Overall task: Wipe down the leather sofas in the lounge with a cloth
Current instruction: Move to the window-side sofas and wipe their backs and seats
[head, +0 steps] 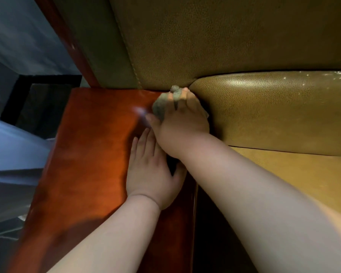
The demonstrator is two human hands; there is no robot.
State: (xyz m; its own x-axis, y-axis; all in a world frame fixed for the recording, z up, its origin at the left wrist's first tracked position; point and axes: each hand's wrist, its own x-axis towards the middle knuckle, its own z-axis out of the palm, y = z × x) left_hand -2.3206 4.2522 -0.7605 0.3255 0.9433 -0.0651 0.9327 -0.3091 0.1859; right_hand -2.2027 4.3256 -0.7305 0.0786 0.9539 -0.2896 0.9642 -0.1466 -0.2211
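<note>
A tan leather sofa fills the upper and right part of the head view, with its backrest (224,36) above and a shiny seat cushion (274,107) below. A glossy reddish-brown wooden armrest (91,154) runs down the left. My right hand (183,121) grips a crumpled grey-green cloth (159,109) and presses it into the corner where armrest, backrest and cushion meet. The cloth pokes out between my fingers. My left hand (152,174) lies flat on the armrest with straight fingers, just behind the right wrist.
A lighter tan seat panel (293,174) lies under the right forearm. A dark gap (211,223) runs between armrest and seat. Left of the armrest are a pale blue-grey surface (14,150) and a dark framed object (39,103).
</note>
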